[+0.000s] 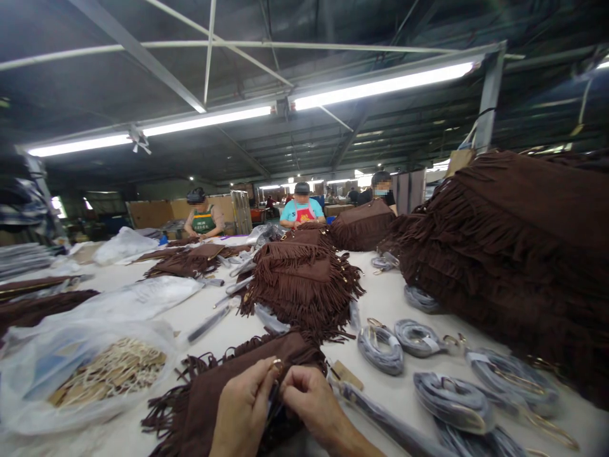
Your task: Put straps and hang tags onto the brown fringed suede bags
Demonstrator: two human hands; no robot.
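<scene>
A dark brown fringed bag lies at the table's near edge under both hands. My left hand is closed in a pinch on a small gold metal fitting at the bag; its exact shape is hard to make out. Close beside it, my right hand has its fingers pinched together over the bag, and what they hold is hidden. A brown card tag lies just beyond my right hand. To the right of that hand runs a plastic-wrapped strap.
A pile of brown fringed bags stands ahead; a taller stack rises at right. Coiled wrapped straps with gold hooks lie on the right. A plastic bag of corded tags sits at left. Co-workers sit across the table.
</scene>
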